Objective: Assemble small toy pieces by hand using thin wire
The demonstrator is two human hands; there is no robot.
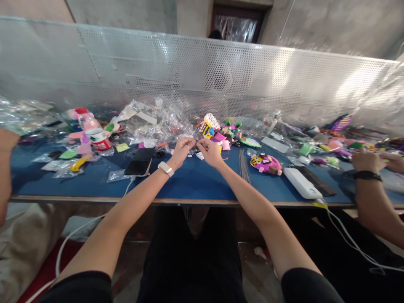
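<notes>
My left hand and my right hand meet over the middle of the blue table, fingertips pinched close together. Whatever lies between the fingers is too small to make out. Just beyond them rests a colourful figure in white, yellow and blue, beside pink pieces. Small dark and white bits lie beneath my fingertips, partly covered by the hands. To the right of my right hand is a bundle of thin wires, then a pink and yellow figure.
A black phone on a cable and a bottle stand to the left. Clear plastic bags pile up before a perforated metal screen. On the right are a white power bank and a co-worker's hand.
</notes>
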